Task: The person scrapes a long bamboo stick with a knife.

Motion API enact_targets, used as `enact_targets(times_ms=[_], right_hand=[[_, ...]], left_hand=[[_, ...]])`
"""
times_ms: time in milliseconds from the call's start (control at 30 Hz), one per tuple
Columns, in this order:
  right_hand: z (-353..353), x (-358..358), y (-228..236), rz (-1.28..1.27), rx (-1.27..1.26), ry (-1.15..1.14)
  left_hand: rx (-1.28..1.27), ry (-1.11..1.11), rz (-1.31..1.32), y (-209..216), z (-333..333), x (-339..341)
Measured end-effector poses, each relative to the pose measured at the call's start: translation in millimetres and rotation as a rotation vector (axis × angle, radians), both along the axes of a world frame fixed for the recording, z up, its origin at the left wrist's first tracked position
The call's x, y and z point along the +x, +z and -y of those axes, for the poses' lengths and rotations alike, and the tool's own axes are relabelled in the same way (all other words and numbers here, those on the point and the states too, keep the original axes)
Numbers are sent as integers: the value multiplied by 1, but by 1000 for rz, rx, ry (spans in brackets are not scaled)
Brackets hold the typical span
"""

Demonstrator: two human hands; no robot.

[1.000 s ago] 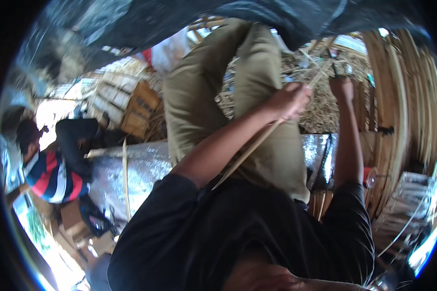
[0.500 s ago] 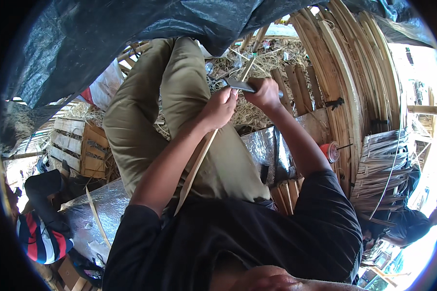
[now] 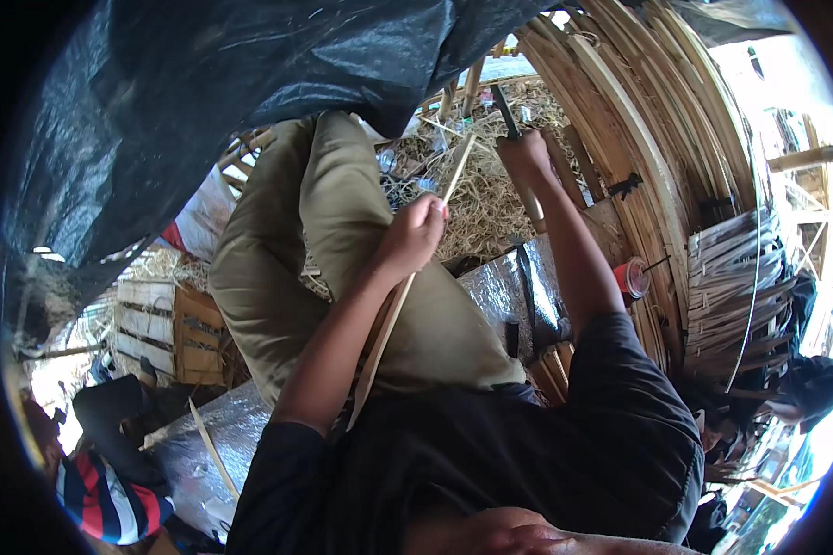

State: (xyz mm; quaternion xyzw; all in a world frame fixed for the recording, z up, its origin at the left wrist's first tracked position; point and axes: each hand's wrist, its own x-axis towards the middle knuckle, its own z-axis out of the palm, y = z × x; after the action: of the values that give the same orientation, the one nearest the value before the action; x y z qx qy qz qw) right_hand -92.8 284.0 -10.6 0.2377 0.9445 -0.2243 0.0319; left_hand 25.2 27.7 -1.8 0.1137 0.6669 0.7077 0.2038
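My left hand (image 3: 415,235) is closed around a long, pale bamboo strip (image 3: 379,340). The strip slants across my right thigh, its upper end rising past the fist and its lower end reaching my waist. Out to the right, my right hand (image 3: 528,159) grips a knife (image 3: 504,111). Its dark blade points away from me, and a pale handle sticks out below the fist. Blade and strip are apart.
Curly shavings (image 3: 477,217) litter the ground ahead. Long split bamboo slats (image 3: 634,120) stand on the right, near a bundle of thin strips (image 3: 727,287) and a red cup (image 3: 631,277). Dark plastic sheeting (image 3: 250,74) hangs overhead. A wooden crate (image 3: 148,324) and another person (image 3: 111,495) are at left.
The knife has swung away from the strip, outward to the right, and its blade now points forward instead of across to the left. My left hand still holds the strip, slightly lower.
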Motion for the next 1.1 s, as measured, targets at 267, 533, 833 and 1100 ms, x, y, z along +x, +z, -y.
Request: enact_targets(times_ms=[267, 533, 833, 1100], right_hand=[[70, 92, 67, -214, -759, -103], [46, 92, 92, -415, -1193, -240], [16, 90, 59, -270, -238, 142], [34, 102, 21, -72, 10, 367]], left_hand=[[-259, 71, -363, 16, -16, -11], [191, -508, 673, 47, -14, -29], [369, -203, 753, 23, -21, -18], [47, -142, 474, -3, -30, -19]])
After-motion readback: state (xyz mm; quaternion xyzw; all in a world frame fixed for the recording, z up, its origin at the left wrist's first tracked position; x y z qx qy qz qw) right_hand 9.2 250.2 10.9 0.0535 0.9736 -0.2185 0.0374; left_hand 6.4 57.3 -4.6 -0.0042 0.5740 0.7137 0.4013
